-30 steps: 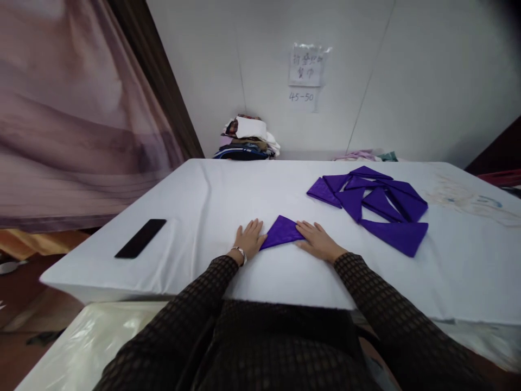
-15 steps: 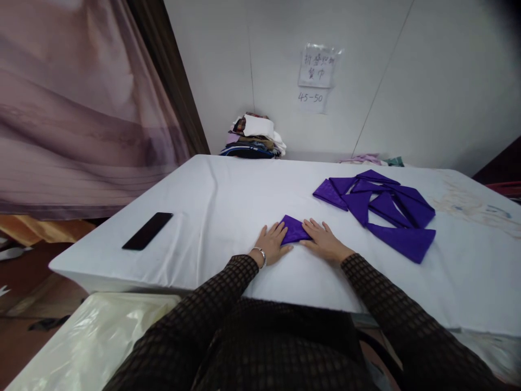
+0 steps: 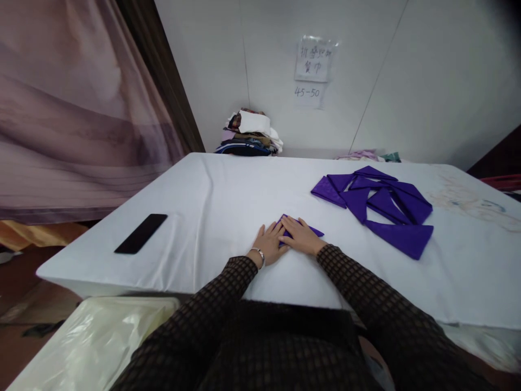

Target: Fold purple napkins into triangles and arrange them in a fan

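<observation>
A purple folded napkin (image 3: 316, 232) lies on the white-covered table in front of me, mostly hidden under my hands. My left hand (image 3: 269, 243) rests flat on its left part, fingers spread. Across its middle lies my right hand (image 3: 299, 235), palm down with fingers outstretched and close to the left fingers. One pointed end of the cloth sticks out to the right, and a small tip shows above the fingers. Farther right, several folded purple napkins (image 3: 401, 239) overlap in a loose heap.
A black phone (image 3: 141, 233) lies on the left of the table (image 3: 240, 184). Folded clothes (image 3: 254, 130) are stacked against the wall, below a paper sign (image 3: 313, 60). A plastic-covered box (image 3: 109, 336) stands at lower left, near a hanging curtain (image 3: 81, 108).
My right hand has slid left across the purple napkin, close against my left hand. The napkin's right end now sticks out as a point. My left hand stays about where it was.
</observation>
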A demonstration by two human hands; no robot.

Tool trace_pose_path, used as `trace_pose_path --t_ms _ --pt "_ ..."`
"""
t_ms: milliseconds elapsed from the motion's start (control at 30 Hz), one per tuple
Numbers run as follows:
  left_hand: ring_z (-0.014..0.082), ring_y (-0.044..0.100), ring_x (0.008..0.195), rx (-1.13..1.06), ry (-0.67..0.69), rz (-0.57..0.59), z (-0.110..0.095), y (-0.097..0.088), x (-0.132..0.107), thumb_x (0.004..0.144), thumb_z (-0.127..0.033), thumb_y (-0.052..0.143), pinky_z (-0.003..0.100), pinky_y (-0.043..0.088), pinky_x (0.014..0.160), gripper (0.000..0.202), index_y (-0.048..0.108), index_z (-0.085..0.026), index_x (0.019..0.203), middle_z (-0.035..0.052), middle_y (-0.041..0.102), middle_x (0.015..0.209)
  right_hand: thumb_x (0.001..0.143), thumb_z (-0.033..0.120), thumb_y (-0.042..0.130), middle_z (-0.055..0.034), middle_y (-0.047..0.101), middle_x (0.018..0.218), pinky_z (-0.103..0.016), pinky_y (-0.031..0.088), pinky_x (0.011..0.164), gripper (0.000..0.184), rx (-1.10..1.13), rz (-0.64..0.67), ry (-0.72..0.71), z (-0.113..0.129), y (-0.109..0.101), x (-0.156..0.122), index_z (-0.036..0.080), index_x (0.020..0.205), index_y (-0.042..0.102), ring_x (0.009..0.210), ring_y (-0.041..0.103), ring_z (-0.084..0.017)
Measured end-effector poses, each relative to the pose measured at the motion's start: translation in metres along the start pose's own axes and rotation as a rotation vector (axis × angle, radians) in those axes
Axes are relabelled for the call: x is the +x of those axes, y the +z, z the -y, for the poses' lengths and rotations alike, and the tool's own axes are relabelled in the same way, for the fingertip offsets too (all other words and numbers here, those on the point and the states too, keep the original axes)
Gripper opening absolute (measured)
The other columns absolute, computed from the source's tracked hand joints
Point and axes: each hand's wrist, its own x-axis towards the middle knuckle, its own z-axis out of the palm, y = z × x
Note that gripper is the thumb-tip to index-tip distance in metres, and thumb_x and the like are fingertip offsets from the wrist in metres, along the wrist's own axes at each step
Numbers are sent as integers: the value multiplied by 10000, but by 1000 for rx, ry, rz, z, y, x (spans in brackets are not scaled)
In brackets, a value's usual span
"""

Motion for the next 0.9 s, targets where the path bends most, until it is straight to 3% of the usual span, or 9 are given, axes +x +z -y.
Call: trace_pose_path --t_ms 233,333,467,667,767,900 --pt "265 163 1415 -51 -18 24 -1 -4 -2 860 -622 327 527 105 1131 709 283 -214 1439 67 195 1545 908 610 284 -95 220 1527 -502 136 1114 710 -82 -18 103 -22 -5 -37 165 1462 275 1403 183 -259" --pt "268 251 1386 -147 -63 41 0 -14 6 846 -644 347 507 165 1121 662 411 -240 1366 60 300 1510 915 592 294 -98 220 1527 -505 152 1110 694 -80 -35 117 -26 -4 -45 168 1463 268 1399 198 -258" --pt "205 521 1183 -238 -161 -10 3 -32 34 919 -536 260 347 379 1008 518 597 -235 1171 49 594 1276 909 596 312 -111 220 1525 -519 146 1105 702 -83 -49 97 -28 -2 -46 174 1467 259 1397 202 -271" --pt "181 524 1161 -216 -230 -67 3 -32 78 871 -310 482 278 378 1000 405 545 -197 1254 66 582 1278 910 592 311 -120 225 1523 -515 139 1107 705 -79 -45 80 -28 -2 -47 163 1467 257 1398 198 -268" --pt "180 587 1040 -210 -284 -54 5 -29 83 821 -263 539 266 435 907 292 652 -193 1081 64 651 1139 914 588 307 -110 246 1518 -524 138 1105 690 -75 -38 54 -30 -4 -46 172 1464 266 1398 200 -263" --pt "171 615 918 -198 -363 -66 14 -29 70 778 -237 555 250 460 794 172 682 -193 885 52 681 994 913 602 294 -104 263 1513 -555 95 1104 683 -116 -31 13 -39 -13 -39 176 1446 311 1404 173 -271"
